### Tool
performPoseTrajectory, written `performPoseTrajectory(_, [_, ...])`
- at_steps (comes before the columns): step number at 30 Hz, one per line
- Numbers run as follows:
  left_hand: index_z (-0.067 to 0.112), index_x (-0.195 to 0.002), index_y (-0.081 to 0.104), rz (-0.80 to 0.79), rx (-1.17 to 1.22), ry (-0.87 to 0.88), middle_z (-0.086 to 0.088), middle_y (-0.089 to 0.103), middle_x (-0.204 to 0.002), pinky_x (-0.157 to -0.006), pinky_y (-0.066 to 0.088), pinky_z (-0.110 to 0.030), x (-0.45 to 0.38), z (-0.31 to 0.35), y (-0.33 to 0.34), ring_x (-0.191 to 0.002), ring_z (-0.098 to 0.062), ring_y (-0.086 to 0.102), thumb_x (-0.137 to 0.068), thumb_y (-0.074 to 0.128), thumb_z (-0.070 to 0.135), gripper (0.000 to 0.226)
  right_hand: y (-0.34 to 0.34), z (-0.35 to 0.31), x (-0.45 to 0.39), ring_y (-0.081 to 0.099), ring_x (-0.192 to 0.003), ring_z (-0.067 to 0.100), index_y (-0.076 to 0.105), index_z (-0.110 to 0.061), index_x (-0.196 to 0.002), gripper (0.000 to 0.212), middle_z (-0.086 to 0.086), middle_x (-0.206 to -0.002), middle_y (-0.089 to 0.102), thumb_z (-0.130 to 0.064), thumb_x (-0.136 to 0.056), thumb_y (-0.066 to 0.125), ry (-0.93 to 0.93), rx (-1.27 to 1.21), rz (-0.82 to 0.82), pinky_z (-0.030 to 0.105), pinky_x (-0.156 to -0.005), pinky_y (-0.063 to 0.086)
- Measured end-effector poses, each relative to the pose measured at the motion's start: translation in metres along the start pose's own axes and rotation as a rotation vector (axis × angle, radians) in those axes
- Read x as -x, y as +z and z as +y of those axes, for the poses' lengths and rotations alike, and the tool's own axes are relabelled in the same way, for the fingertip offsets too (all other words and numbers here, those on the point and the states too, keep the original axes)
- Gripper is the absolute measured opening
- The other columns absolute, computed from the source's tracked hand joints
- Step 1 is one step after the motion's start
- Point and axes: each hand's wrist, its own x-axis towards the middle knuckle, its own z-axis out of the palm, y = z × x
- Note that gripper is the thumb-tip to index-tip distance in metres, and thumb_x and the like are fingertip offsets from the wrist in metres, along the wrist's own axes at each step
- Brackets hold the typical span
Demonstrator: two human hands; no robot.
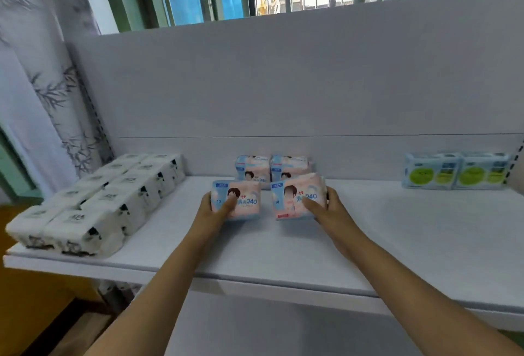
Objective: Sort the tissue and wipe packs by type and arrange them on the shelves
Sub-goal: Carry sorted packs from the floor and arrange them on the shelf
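L hand [217,205] gripped one pink pack [241,199], R hand [320,205] gripped another pink pack [295,199], both on white shelf [397,228], two matching packs [270,170] behind, white packs [99,199] left, green-label packs [456,171] far right.

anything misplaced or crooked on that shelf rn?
Nothing misplaced: white tissue packs at left, pink packs at the centre back, green-label packs at right. The one mild oddity is the pink pack in the right hand, tilted against the straighter one in the left hand.
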Motion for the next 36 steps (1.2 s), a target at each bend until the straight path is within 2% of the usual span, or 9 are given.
performPoseTrajectory(3, [0.023,-0.134,0.043,-0.067,-0.054,0.031,0.0,0.068,-0.12,-0.068,0.057,-0.017,-0.031,-0.003,-0.003,-0.094,-0.007,0.072,-0.094,0.066,0.039,0.05,0.004,0.008,-0.031,0.06,-0.118,0.02,0.038,-0.016,-0.141,0.057,0.003,-0.135,0.057,-0.028,-0.094,0.068,-0.004,0.081,-0.01,0.029,-0.089,0.052])
performPoseTrajectory(7, [0.021,-0.136,0.041,-0.23,-0.129,0.04,-0.004,0.066,-0.129,-0.081,0.06,-0.029,-0.074,-0.013,-0.014,-0.104,-0.011,0.071,-0.088,0.075,0.021,0.058,0.004,0.018,-0.062,0.061,-0.115,0.017,0.043,-0.019,-0.128,0.053,0.003,-0.132,0.06,-0.022,-0.087,0.077,0.013,0.273,-0.057,0.034,-0.098,0.051])
performPoseTrajectory(11, [0.019,-0.137,0.04,-0.368,-0.202,0.066,0.003,0.067,-0.124,-0.074,0.056,-0.016,-0.101,-0.009,-0.016,-0.098,0.002,0.07,-0.089,0.074,0.012,0.059,0.003,0.022,-0.083,0.064,-0.113,0.012,0.043,-0.024,-0.126,0.074,-0.004,-0.13,0.061,-0.031,-0.067,0.086,-0.024,0.427,-0.057,0.039,-0.098,0.054])
performPoseTrajectory(15, [0.024,-0.148,0.026,-0.547,-0.188,0.081,0.002,0.061,-0.138,-0.093,0.054,-0.022,-0.124,-0.008,-0.018,-0.12,-0.007,0.063,-0.089,0.073,0.002,0.078,0.001,0.014,-0.1,0.057,-0.122,0.002,0.013,-0.027,-0.148,0.105,-0.017,-0.134,0.055,-0.001,-0.075,0.084,-0.046,0.411,-0.234,0.019,-0.102,0.047])
performPoseTrajectory(18, [0.03,-0.148,0.029,-0.623,-0.228,0.064,0.007,0.06,-0.139,-0.096,0.054,-0.025,-0.133,-0.004,-0.02,-0.125,-0.009,0.06,-0.086,0.076,0.003,0.083,0.0,0.011,-0.108,0.052,-0.13,0.0,0.023,-0.025,-0.152,0.099,-0.021,-0.14,0.054,-0.007,-0.077,0.084,-0.048,0.467,-0.354,0.014,-0.104,0.043])
performPoseTrajectory(24, [0.039,-0.129,0.047,-0.509,-0.384,0.086,0.027,0.069,-0.116,-0.091,0.054,-0.017,-0.137,0.001,-0.038,-0.111,0.005,0.065,-0.081,0.082,0.006,0.068,0.021,0.009,-0.114,0.056,-0.128,0.005,0.044,-0.03,-0.142,0.097,-0.015,-0.139,0.059,-0.032,-0.06,0.095,-0.182,0.495,-0.322,0.041,-0.111,0.045])
performPoseTrajectory(31, [0.032,-0.115,0.061,-0.392,-0.496,0.059,0.035,0.071,-0.097,-0.075,0.052,-0.008,-0.136,0.002,-0.063,-0.096,0.01,0.067,-0.082,0.082,0.011,0.045,0.054,0.016,-0.123,0.048,-0.133,0.007,0.037,-0.052,-0.138,0.105,-0.016,-0.145,0.047,-0.075,-0.047,0.084,-0.23,0.61,-0.281,0.041,-0.113,0.042])
performPoseTrajectory(33, [0.033,-0.113,0.06,-0.39,-0.506,0.066,0.037,0.07,-0.094,-0.074,0.051,-0.007,-0.137,0.001,-0.062,-0.094,0.012,0.067,-0.083,0.08,0.01,0.043,0.052,0.018,-0.124,0.047,-0.134,0.008,0.033,-0.064,-0.131,0.098,-0.015,-0.146,0.046,-0.076,-0.047,0.083,-0.228,0.62,-0.272,0.041,-0.114,0.041])
performPoseTrajectory(36, [0.034,-0.113,0.058,-0.387,-0.505,0.056,0.033,0.072,-0.095,-0.08,0.056,-0.014,-0.138,0.0,-0.06,-0.093,0.012,0.067,-0.082,0.081,0.01,0.045,0.049,0.019,-0.122,0.048,-0.133,0.006,0.036,-0.057,-0.136,0.101,-0.017,-0.145,0.048,-0.071,-0.05,0.087,-0.207,0.597,-0.259,0.041,-0.112,0.043])
